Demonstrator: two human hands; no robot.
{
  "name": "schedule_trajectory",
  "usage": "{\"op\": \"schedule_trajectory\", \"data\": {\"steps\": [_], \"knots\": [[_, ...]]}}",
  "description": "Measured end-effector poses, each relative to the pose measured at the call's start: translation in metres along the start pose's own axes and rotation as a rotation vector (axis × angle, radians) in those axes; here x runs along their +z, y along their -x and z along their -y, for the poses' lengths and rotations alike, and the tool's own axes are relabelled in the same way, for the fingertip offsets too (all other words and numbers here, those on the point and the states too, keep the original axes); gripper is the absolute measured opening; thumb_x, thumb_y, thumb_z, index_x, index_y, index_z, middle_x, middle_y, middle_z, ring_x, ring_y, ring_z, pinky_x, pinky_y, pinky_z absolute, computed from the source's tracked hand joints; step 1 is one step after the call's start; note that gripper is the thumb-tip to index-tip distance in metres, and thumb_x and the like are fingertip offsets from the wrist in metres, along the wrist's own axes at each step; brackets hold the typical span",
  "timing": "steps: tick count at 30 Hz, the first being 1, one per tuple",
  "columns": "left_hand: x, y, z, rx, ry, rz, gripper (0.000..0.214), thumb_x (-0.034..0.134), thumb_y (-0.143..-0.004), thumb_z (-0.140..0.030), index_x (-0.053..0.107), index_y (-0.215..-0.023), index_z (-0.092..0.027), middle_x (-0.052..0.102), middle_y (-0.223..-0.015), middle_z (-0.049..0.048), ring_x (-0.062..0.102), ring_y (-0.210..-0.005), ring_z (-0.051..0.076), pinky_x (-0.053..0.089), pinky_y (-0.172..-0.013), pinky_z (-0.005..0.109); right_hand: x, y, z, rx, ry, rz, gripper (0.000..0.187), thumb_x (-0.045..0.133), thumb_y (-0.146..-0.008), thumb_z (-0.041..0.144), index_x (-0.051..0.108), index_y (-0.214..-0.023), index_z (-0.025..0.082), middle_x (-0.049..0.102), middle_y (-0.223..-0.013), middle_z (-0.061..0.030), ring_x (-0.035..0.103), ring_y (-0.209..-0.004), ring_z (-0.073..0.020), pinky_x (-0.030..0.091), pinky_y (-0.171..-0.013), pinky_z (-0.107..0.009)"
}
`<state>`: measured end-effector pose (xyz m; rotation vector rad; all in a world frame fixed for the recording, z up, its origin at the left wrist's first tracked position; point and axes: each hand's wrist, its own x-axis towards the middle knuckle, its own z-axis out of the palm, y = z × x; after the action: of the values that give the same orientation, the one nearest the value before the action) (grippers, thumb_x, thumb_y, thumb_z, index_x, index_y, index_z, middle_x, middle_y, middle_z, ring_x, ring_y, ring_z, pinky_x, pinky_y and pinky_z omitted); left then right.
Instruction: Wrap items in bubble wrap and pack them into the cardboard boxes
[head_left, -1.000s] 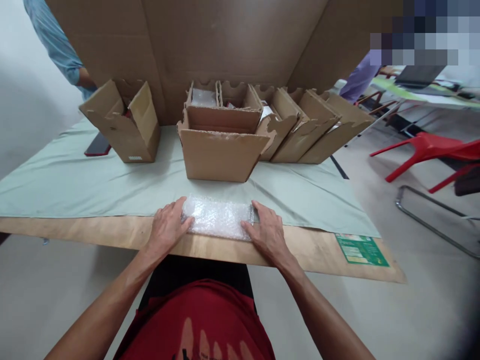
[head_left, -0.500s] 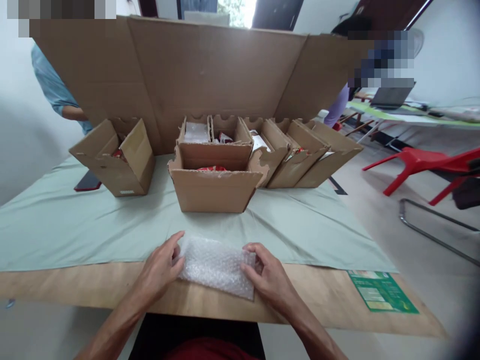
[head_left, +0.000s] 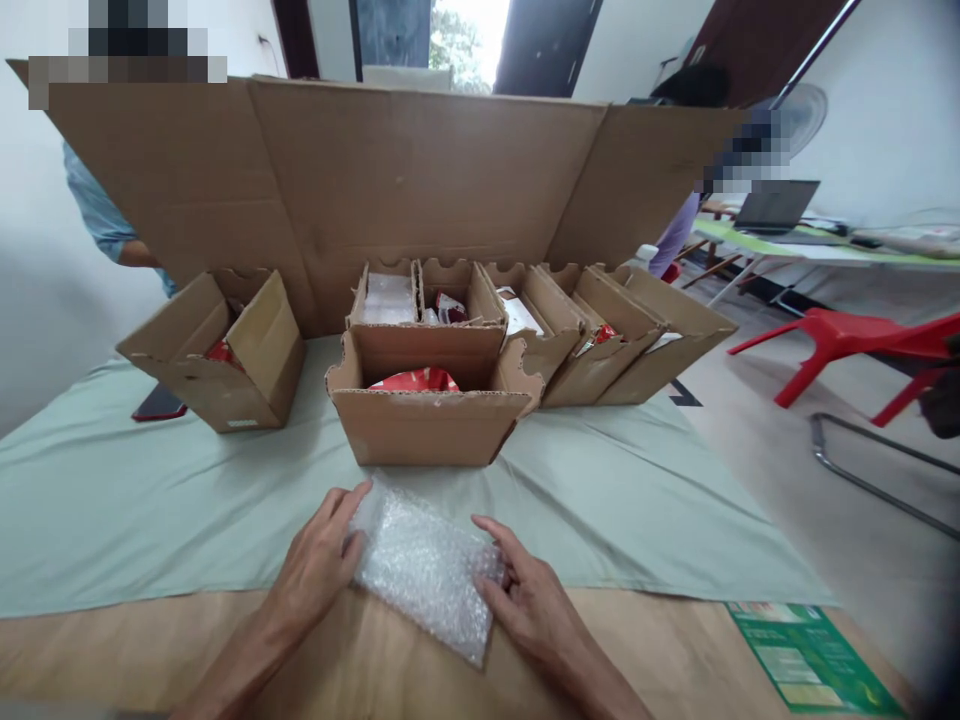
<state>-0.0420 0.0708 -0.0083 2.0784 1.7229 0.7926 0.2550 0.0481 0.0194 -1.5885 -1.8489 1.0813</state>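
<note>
A flat, rectangular piece of clear bubble wrap (head_left: 424, 570) lies slanted over the front edge of the green cloth and the bare wood. My left hand (head_left: 319, 550) grips its left end, thumb on top and fingers along the far corner. At the right end, my right hand (head_left: 525, 590) has its thumb on the wrap and fingers curled at the edge, with the index finger reaching over it. Whether anything is inside the wrap, I cannot tell. Just beyond stands an open cardboard box (head_left: 431, 430) with a red packet (head_left: 416, 380) in it.
More cardboard boxes (head_left: 555, 330) stand behind and to the right, another box (head_left: 225, 350) to the left beside a dark phone (head_left: 159, 402). A tall cardboard panel (head_left: 420, 180) rises behind them. A green printed sheet (head_left: 814, 655) lies front right. Two people are partly visible beyond.
The bubble wrap has turned, its right end now nearer me. Both hands moved with it, keeping to its ends. My view has tilted up a little.
</note>
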Motion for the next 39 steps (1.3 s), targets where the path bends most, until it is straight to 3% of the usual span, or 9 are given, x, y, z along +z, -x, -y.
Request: {"op": "schedule_trajectory", "data": {"steps": [7,13,17,21,27,31,35,37,39], "knots": [[-0.003,0.014,0.008,0.089,-0.031,-0.045,0.057,0.045,-0.093,-0.014,0.048,-0.149,-0.028,0.067,-0.109,0.0047,0.073,-0.091,0.018,0.061,-0.075,0.029,-0.004,-0.013,-0.008,-0.059,0.080,0.009,0.055,0.049,-0.092,0.031,0.060,-0.145,0.021,0.056,-0.068,0.0027,0.055,-0.061,-0.0171,0.046,-0.063,-0.029],[-0.018,0.022,-0.012,0.205,-0.160,-0.297,0.047,0.058,-0.097,-0.022,0.053,-0.144,-0.023,0.063,-0.119,0.0105,0.066,-0.106,0.024,0.057,-0.089,0.036,-0.006,-0.018,-0.010,-0.030,0.085,0.066,0.057,0.048,-0.094,0.033,0.057,-0.149,0.020,0.057,-0.067,0.0030,0.055,-0.060,-0.0162,0.046,-0.062,-0.028],[-0.016,0.040,-0.053,0.370,-0.031,-0.096,0.037,0.061,-0.092,-0.013,0.061,-0.129,-0.019,0.065,-0.114,0.0109,0.060,-0.110,0.026,0.053,-0.096,0.039,-0.012,-0.015,0.003,0.035,0.012,0.098,0.057,0.052,-0.094,0.033,0.058,-0.148,0.019,0.054,-0.066,0.0041,0.051,-0.060,-0.0148,0.043,-0.062,-0.027],[-0.002,0.050,-0.074,0.356,-0.011,0.083,0.039,0.068,-0.087,-0.022,0.062,-0.125,-0.017,0.067,-0.115,0.0124,0.061,-0.108,0.029,0.052,-0.095,0.047,-0.010,-0.008,0.014,0.099,-0.150,0.122,0.054,0.055,-0.096,0.034,0.057,-0.148,0.023,0.052,-0.067,0.0049,0.049,-0.061,-0.0137,0.042,-0.061,-0.026],[-0.002,0.068,-0.071,0.390,-0.026,0.049,0.054,0.073,-0.083,-0.024,0.057,-0.134,-0.017,0.063,-0.129,0.0159,0.052,-0.130,0.035,0.035,-0.118,0.062,0.010,0.034,0.017,0.390,-0.646,0.148,0.069,0.066,-0.092,0.050,0.050,-0.152,0.021,0.057,-0.061,0.0074,0.056,-0.046,-0.0115,0.047,-0.054,-0.025],[0.000,0.090,-0.073,0.438,-0.025,0.018,0.046,0.069,-0.087,-0.020,0.061,-0.133,-0.019,0.064,-0.129,0.0150,0.050,-0.133,0.033,0.035,-0.119,0.059,0.031,0.070,0.014,0.508,-0.846,0.126,0.063,0.075,-0.084,0.057,0.064,-0.136,0.022,0.069,-0.073,0.0016,0.063,-0.048,-0.0124,0.052,-0.055,-0.027],[0.006,0.103,-0.069,0.395,0.069,-0.053,0.030,0.060,-0.090,-0.009,0.067,-0.118,-0.019,0.071,-0.106,0.0101,0.061,-0.116,0.027,0.042,-0.114,0.055,0.032,0.093,0.011,0.379,-0.836,0.243,0.053,0.075,-0.087,0.053,0.068,-0.129,0.021,0.073,-0.087,-0.0043,0.070,-0.065,-0.0157,0.058,-0.070,-0.033],[0.005,0.105,-0.066,0.358,0.187,-0.066,0.029,0.059,-0.091,-0.007,0.065,-0.116,-0.020,0.073,-0.099,0.0072,0.066,-0.106,0.023,0.045,-0.113,0.054,0.022,0.094,0.012,0.250,-0.687,0.269,0.055,0.071,-0.092,0.047,0.060,-0.140,0.024,0.074,-0.096,-0.0068,0.072,-0.076,-0.0181,0.060,-0.076,-0.036],[0.002,0.107,-0.065,0.282,0.286,-0.078,0.030,0.058,-0.092,-0.008,0.063,-0.119,-0.021,0.075,-0.100,0.0061,0.070,-0.104,0.021,0.050,-0.111,0.050,0.011,0.087,0.013,0.088,-0.404,0.180,0.058,0.071,-0.093,0.039,0.054,-0.147,0.027,0.073,-0.109,-0.0090,0.071,-0.090,-0.0211,0.061,-0.086,-0.040]]}}
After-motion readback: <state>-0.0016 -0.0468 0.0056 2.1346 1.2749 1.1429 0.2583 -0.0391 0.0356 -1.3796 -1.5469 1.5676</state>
